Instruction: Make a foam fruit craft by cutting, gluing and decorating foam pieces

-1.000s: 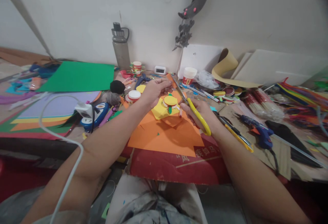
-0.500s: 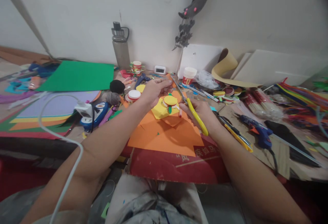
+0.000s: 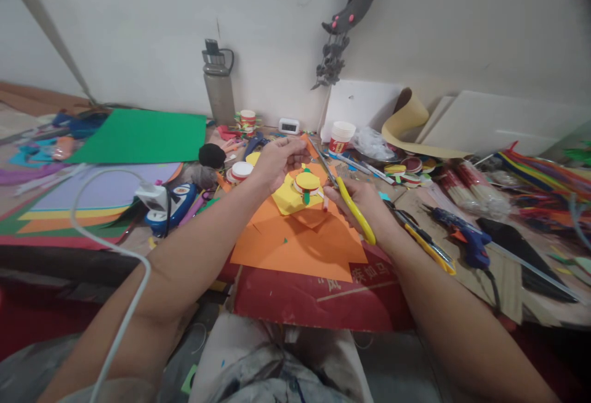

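My left hand (image 3: pixel 281 163) pinches a small strip of orange paper (image 3: pixel 310 145) by its upper end. Yellow-handled scissors (image 3: pixel 351 201) are in my right hand (image 3: pixel 357 197), their blades pointing up and away, right beside the orange strip. Whether the blades touch the strip I cannot tell. Below and between my hands lies a small craft piece with a round yellow top (image 3: pixel 308 182) and green bits, resting on yellow paper (image 3: pixel 289 200). Larger orange paper (image 3: pixel 295 246) spreads beneath that, over a red printed board (image 3: pixel 323 304).
Green sheet (image 3: pixel 143 135) and stacked coloured papers (image 3: pixel 92 191) lie left. A bottle (image 3: pixel 219 86) and paper cups (image 3: pixel 341 135) stand along the wall. Right are a utility knife (image 3: pixel 429 243) and a blue glue gun (image 3: pixel 471 240). A white cable (image 3: pixel 138 304) crosses my left arm.
The orange strip shows more clearly at my left fingertips, which have shifted very slightly. The scissors and my right hand stay almost in place.
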Action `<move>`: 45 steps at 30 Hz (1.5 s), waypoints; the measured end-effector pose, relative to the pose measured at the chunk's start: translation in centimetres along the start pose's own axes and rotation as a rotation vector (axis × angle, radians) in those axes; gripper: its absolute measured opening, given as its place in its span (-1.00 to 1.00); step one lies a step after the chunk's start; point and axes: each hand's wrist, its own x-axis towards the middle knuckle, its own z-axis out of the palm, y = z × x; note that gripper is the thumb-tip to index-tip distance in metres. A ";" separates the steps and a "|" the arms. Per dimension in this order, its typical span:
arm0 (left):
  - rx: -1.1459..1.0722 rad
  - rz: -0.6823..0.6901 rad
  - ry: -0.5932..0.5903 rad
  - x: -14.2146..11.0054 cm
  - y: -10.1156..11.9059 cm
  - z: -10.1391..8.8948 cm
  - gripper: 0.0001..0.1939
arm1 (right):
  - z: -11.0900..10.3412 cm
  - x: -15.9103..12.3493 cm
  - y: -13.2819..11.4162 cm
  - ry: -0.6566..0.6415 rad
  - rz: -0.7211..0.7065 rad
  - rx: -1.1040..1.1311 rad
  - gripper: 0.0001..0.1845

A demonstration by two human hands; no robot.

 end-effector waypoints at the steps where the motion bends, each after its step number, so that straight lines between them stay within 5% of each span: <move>1: 0.001 0.001 -0.005 0.0 0.0 0.0 -0.84 | 0.0 0.0 0.1 0.003 -0.002 -0.002 -0.41; 45: -0.005 -0.001 -0.032 -0.1 -0.1 0.5 -0.79 | 0.3 -0.4 -1.1 0.024 -0.057 -0.089 -0.43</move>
